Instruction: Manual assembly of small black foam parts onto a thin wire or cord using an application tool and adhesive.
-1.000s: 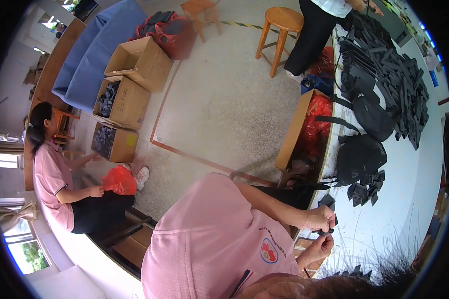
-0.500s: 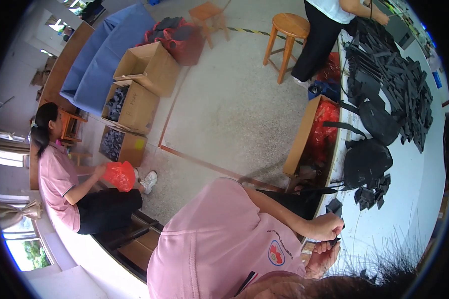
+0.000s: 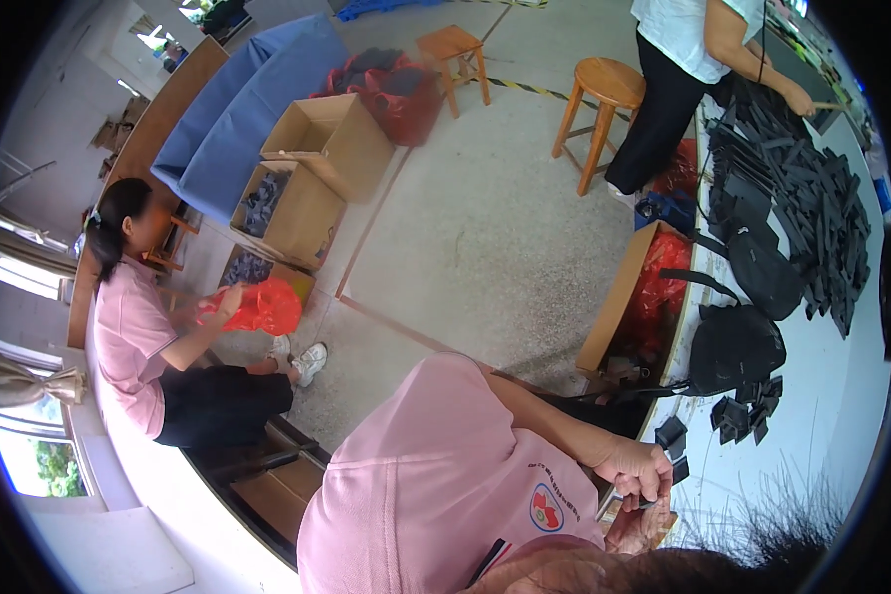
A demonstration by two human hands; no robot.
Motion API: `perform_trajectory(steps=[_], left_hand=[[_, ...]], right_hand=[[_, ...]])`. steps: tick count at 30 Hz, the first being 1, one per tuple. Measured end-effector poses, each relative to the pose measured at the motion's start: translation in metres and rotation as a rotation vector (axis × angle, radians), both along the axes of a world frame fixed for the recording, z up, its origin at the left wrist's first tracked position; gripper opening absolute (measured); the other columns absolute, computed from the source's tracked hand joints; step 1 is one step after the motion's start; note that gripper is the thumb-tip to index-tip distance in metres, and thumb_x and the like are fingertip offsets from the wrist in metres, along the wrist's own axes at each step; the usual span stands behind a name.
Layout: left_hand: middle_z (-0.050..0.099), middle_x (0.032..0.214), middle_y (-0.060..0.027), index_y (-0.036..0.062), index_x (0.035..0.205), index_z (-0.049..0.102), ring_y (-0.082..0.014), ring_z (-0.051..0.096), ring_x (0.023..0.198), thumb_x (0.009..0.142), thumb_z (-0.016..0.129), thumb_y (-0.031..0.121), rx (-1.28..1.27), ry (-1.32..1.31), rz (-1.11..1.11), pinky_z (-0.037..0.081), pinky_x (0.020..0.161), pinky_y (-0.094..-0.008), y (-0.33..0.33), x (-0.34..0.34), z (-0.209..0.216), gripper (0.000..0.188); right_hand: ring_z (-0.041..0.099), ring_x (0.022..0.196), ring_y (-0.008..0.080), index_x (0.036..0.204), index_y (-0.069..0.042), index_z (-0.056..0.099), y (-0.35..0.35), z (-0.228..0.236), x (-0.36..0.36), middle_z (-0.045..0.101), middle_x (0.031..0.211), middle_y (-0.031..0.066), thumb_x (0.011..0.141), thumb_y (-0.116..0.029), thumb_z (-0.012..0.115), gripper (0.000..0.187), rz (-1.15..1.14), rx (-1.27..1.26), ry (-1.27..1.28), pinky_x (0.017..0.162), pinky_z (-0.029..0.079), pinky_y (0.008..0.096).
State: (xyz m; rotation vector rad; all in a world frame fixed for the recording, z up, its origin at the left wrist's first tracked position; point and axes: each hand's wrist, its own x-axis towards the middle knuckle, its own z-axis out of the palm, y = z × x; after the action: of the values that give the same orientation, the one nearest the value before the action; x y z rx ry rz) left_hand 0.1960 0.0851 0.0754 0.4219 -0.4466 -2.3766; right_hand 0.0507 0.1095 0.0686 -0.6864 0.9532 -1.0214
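Observation:
At the near edge of the white table [image 3: 732,485], my two hands are close together. My left hand [image 3: 635,469] is closed, its fingers pinching downward on a small black piece [image 3: 646,502]. Just below it my right hand [image 3: 635,530] is curled round the same piece from beneath, partly hidden by the left hand. Most of the piece is covered by fingers, so its shape does not show. Small dark flat pieces [image 3: 671,436] lie on the table just beyond my hands. Further along sits a small heap of similar black pieces [image 3: 734,420].
Black bags [image 3: 737,346] and a large pile of black strips [image 3: 821,218] cover the table further along. A carton with red plastic [image 3: 604,307] stands beside it. One person [image 3: 129,327] sits left with a red bag [image 3: 267,305]; another [image 3: 678,49] stands near a wooden stool [image 3: 609,81].
The view has shifted, so the room sits further right and lower. My left fingers have turned downward over the piece. The seated person's red bag is spread wider, and the standing person's arm has moved.

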Motion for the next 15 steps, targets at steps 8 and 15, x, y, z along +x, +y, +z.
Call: perform_trajectory(steps=[8,15], left_hand=[[0.059,0.075,-0.0077,-0.0033,0.094,0.049,-0.0101,0.056,0.056,0.073,0.052,-0.002,-0.126,-0.154,0.054,0.033,0.039,-0.0198,0.004,-0.021,0.022,0.022],[0.054,0.077,-0.0034,0.0031,0.094,0.050,0.0002,0.035,0.044,0.076,0.052,0.001,-0.097,-0.282,-0.515,0.024,0.037,-0.0141,0.000,-0.041,0.001,0.019]], right_hand=[[0.042,0.053,0.0062,0.075,-0.004,0.050,0.026,0.029,-0.020,0.046,0.062,-0.0012,0.079,-0.028,0.060,0.026,-0.205,-0.133,0.094,0.045,0.031,0.0169],[0.043,0.056,0.0072,0.072,-0.004,0.054,0.076,0.002,-0.044,0.050,0.061,-0.0011,0.083,-0.018,0.052,0.018,-0.276,0.112,0.191,0.051,0.034,0.0201]])
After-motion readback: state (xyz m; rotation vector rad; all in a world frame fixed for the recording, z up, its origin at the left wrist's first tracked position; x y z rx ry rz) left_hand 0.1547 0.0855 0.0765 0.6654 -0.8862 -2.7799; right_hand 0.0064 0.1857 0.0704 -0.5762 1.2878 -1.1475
